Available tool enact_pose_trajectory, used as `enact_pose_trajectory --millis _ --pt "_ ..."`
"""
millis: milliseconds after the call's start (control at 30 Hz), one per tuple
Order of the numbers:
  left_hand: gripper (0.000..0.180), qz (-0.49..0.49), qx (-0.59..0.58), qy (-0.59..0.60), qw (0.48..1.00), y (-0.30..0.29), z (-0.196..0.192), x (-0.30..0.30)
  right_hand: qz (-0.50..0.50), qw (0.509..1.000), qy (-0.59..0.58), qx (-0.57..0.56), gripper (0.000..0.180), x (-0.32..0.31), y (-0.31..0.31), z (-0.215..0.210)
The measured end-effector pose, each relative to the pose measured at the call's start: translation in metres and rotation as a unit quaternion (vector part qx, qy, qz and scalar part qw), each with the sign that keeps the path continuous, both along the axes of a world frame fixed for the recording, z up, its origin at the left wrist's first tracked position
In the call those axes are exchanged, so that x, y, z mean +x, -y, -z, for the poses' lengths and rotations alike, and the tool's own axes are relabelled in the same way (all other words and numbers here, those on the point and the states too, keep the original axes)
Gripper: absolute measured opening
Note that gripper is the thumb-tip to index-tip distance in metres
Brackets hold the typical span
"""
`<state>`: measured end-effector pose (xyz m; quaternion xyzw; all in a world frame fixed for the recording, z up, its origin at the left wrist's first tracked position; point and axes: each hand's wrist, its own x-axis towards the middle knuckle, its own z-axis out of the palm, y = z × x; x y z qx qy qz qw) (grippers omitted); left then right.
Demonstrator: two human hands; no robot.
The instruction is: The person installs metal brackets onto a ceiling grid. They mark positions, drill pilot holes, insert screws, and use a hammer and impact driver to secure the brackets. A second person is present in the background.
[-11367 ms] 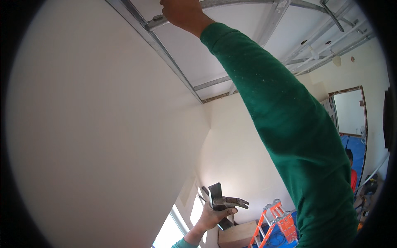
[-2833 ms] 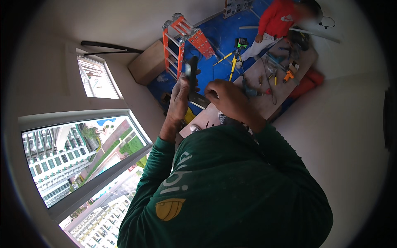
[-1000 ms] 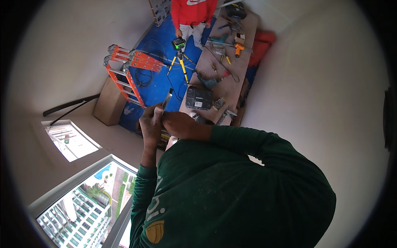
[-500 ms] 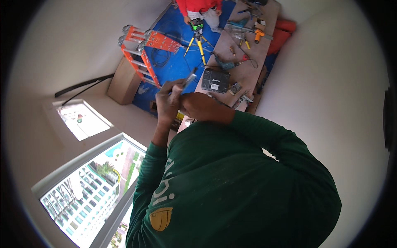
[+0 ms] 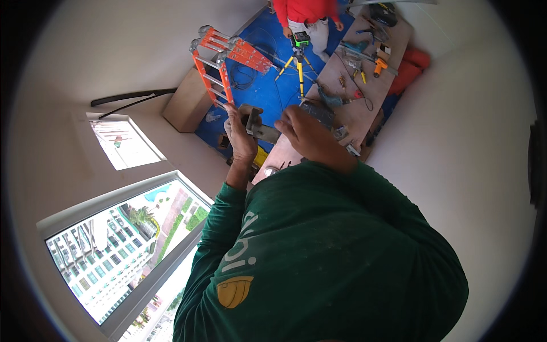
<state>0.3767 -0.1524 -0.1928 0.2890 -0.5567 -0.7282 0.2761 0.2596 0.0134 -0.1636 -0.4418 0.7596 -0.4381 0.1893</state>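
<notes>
A grey metal bracket-like piece (image 5: 265, 134) sits in my left hand (image 5: 243, 143), whose fingers close round its upright end. The flat part of the piece reaches right, toward my right hand (image 5: 310, 135). That hand is curled with its fingertips bent together, close beside the piece's right end. Whether it touches the piece or pinches something small cannot be told. Behind my right hand, partly covered by it, a black case (image 5: 320, 114) lies on a long wooden worktable (image 5: 356, 111).
Power tools, including an orange one (image 5: 379, 67) and a teal drill (image 5: 330, 98), lie along the table. Beyond stand a green laser level (image 5: 299, 40) on a yellow tripod and a folded orange ladder (image 5: 222, 62). A person in red (image 5: 307, 11) is behind the tripod. Windows (image 5: 128, 251) are at left.
My right hand has moved away from my left wrist, to the right. The metal piece has turned in my left hand and shows more. The room has shifted rightward in view.
</notes>
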Motion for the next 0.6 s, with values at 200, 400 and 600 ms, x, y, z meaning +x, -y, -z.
enact_pose_trajectory --millis 200,400,600 --pt "0.069 0.040 -0.091 -0.108 0.989 0.004 -0.020 -0.013 -0.128 0.940 0.300 0.101 0.030 -0.018 0.017 -0.005" --pt "0.058 0.158 0.142 0.090 0.973 -0.002 -0.042 0.001 -0.145 0.987 -0.010 0.067 0.015 -0.052 0.018 -0.012" --pt "0.044 0.145 0.291 0.036 0.945 -0.012 -0.015 0.001 -0.162 0.977 -0.108 0.085 0.016 -0.064 0.038 -0.034"
